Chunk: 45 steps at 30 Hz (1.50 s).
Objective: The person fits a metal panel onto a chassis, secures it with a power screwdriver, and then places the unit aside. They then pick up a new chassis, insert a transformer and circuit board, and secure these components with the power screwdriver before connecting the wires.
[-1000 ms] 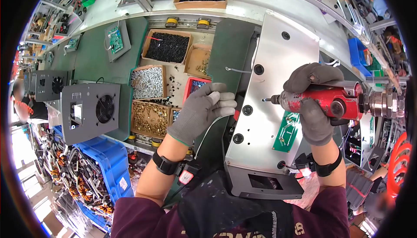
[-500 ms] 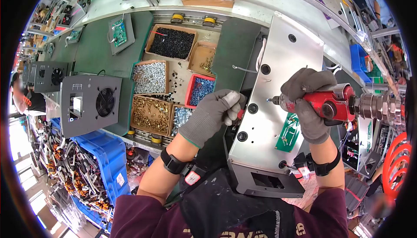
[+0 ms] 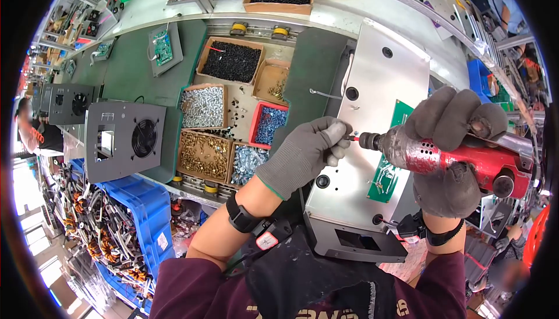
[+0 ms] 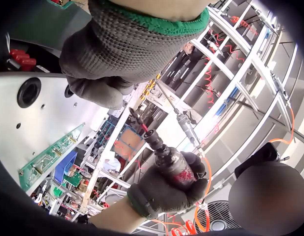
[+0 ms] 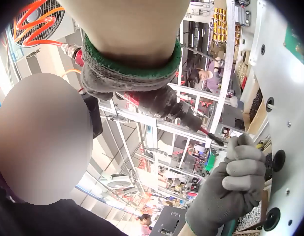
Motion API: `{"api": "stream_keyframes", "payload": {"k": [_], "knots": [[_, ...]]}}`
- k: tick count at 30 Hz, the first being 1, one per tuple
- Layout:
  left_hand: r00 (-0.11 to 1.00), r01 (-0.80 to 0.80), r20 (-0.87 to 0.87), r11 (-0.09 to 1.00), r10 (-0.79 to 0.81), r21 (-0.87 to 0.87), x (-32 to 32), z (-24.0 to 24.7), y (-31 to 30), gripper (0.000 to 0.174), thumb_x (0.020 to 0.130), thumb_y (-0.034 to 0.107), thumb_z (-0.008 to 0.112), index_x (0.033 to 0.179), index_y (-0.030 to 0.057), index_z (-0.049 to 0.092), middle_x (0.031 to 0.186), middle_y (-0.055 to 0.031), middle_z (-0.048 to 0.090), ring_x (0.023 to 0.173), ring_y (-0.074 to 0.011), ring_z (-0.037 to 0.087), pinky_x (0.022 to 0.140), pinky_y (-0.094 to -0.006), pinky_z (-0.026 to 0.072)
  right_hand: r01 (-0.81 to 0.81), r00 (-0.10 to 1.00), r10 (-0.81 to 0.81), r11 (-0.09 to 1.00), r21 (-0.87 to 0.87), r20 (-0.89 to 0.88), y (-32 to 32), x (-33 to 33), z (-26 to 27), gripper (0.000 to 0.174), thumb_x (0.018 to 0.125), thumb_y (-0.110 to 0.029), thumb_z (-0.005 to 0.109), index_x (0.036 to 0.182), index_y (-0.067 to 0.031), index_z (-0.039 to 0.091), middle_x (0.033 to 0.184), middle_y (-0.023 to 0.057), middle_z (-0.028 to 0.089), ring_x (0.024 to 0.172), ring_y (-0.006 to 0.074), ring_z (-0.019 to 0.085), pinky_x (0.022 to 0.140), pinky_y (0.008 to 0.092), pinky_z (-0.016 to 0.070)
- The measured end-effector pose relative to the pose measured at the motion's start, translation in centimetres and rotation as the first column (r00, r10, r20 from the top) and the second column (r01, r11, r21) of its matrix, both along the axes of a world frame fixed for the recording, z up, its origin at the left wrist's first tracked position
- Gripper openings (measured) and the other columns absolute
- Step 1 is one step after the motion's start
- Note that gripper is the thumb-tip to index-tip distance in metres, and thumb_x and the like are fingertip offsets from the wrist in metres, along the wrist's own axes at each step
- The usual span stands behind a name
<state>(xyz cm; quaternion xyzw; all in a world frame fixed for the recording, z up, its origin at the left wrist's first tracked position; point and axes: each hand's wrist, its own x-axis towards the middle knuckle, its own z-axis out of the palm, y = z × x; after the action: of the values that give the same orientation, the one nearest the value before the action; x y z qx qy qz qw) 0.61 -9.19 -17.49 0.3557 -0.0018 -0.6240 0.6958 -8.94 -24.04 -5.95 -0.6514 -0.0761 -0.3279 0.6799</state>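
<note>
My right hand (image 3: 451,150) grips a red pneumatic screwdriver (image 3: 419,153) and holds it level over a silver metal panel (image 3: 378,80), bit pointing left. My grey-gloved left hand (image 3: 342,134) pinches at the tip of the bit (image 3: 353,138). Anything small between those fingertips is hidden. A green circuit board (image 3: 385,170) lies on the panel under the tool. In the left wrist view the left hand (image 4: 112,88) curls above the bit, and the right hand (image 4: 166,191) wraps the screwdriver (image 4: 172,164). In the right wrist view the bit (image 5: 211,135) meets the left hand (image 5: 235,182) beside the panel (image 5: 289,98).
Left of the panel stand open boxes of black screws (image 3: 231,60), silver screws (image 3: 201,106) and brass screws (image 3: 201,155), plus a red tray (image 3: 269,122). A dark fan unit (image 3: 123,138) sits further left. A blue bin (image 3: 142,220) of parts is below the bench edge.
My left hand has come right from above the screw trays to the bit tip. My right hand has swung the screwdriver left and nearer, with its body now tilted down to the right.
</note>
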Motion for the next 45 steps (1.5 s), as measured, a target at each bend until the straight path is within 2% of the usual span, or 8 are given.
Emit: {"api": "stream_keyframes", "payload": {"k": [5,7,17,23,25,29,33,45], "knots": [[0.977,-0.049,-0.209,0.995,0.03,-0.087,-0.4,0.1,-0.4,0.031,0.097,0.029,0.052,0.107,-0.0004,0.056,0.079,-0.003,0.053,0.063,-0.0106,0.044,0.056,-0.022,0.0377,0.135,0.99,-0.135,0.991,0.017,-0.041,0.6,-0.3,0.2,0.039,0.079,-0.023,0.071,0.109,-0.0155,0.048,0.081,0.0013,0.045,0.073,0.0172,0.041,0.061,0.0297,0.0377],[0.969,-0.011,-0.246,0.994,-0.017,-0.113,-0.4,0.5,-0.4,0.037,0.095,0.035,0.054,0.105,-0.0005,0.055,0.078,-0.0026,0.05,0.061,-0.0103,0.042,0.054,-0.0222,0.0359,-0.009,0.999,0.011,0.999,-0.036,0.034,-0.3,-0.1,0.0,0.039,0.078,-0.024,0.072,0.109,-0.015,0.048,0.081,0.0014,0.045,0.072,0.0173,0.042,0.06,0.03,0.038],[0.984,0.031,-0.175,0.998,-0.041,-0.059,-0.6,1.8,-0.6,0.042,0.094,0.045,0.051,0.087,0.0036,0.052,0.069,-0.0025,0.045,0.057,-0.01,0.039,0.049,-0.0213,0.0319,0.008,1.0,-0.008,0.994,-0.107,-0.002,0.2,-0.3,0.5,0.042,0.076,-0.029,0.077,0.103,-0.017,0.047,0.081,0.0007,0.045,0.073,0.0175,0.046,0.059,0.032,0.0429],[0.993,0.117,0.004,0.993,-0.117,0.004,-0.8,2.1,-0.3,0.052,0.095,0.051,0.047,0.086,0.002,0.06,0.062,0.0012,0.047,0.048,-0.0063,0.038,0.043,-0.0207,0.0322,0.017,0.994,-0.02,0.999,-0.027,-0.11,1.7,-0.9,1.5,0.04,0.079,-0.028,0.076,0.098,-0.0166,0.043,0.083,0.0004,0.045,0.077,0.0172,0.048,0.059,0.0305,0.0442],[0.88,0.272,0.353,0.946,-0.318,0.176,-0.5,2.6,0.2,0.067,0.092,0.066,0.034,0.076,0.0063,0.06,0.057,0.0009,0.048,0.044,-0.0071,0.039,0.043,-0.0206,0.033,-0.017,0.999,0.013,0.993,-0.116,-0.037,1.2,-0.7,1.3,0.039,0.08,-0.025,0.074,0.1,-0.0155,0.042,0.08,0.0016,0.047,0.073,0.0174,0.049,0.057,0.0313,0.0452],[0.86,0.06,0.416,0.869,-0.295,0.491,0.4,0.9,1.6,0.064,0.098,0.055,0.034,0.082,0.0033,0.069,0.059,0.002,0.052,0.044,-0.0047,0.042,0.04,-0.0186,0.0342,-0.13,0.991,0.122,0.977,-0.167,-0.055,0.6,-0.8,-0.7,0.04,0.081,-0.023,0.074,0.101,-0.0112,0.041,0.07,0.0047,0.049,0.061,0.0174,0.05,0.051,0.0324,0.0455],[0.911,-0.064,0.388,0.882,-0.139,0.467,1.1,-0.3,3.8,0.062,0.098,0.053,0.036,0.084,0.0016,0.068,0.06,0.0015,0.053,0.045,-0.0051,0.044,0.04,-0.0184,0.0349,-0.293,0.942,0.284,0.956,-0.027,-0.176,1.6,-1.5,-2.8,0.04,0.071,0.009,0.059,0.104,-0.0067,0.043,0.08,0.0104,0.057,0.076,0.0205,0.056,0.065,0.0307,0.0495],[0.852,-0.109,0.513,0.925,-0.101,0.364,0.1,-2.4,7.1,0.06,0.1,0.048,0.035,0.083,-0.0009,0.064,0.061,-0.001,0.052,0.047,-0.0076,0.043,0.044,-0.0214,0.0336,-0.288,0.942,0.252,0.946,-0.147,-0.222,2.4,-1.2,-3.5,0.045,0.065,0.011,0.057,0.104,-0.0084,0.044,0.077,0.0089,0.056,0.075,0.0213,0.057,0.065,0.0328,0.0498]]}}
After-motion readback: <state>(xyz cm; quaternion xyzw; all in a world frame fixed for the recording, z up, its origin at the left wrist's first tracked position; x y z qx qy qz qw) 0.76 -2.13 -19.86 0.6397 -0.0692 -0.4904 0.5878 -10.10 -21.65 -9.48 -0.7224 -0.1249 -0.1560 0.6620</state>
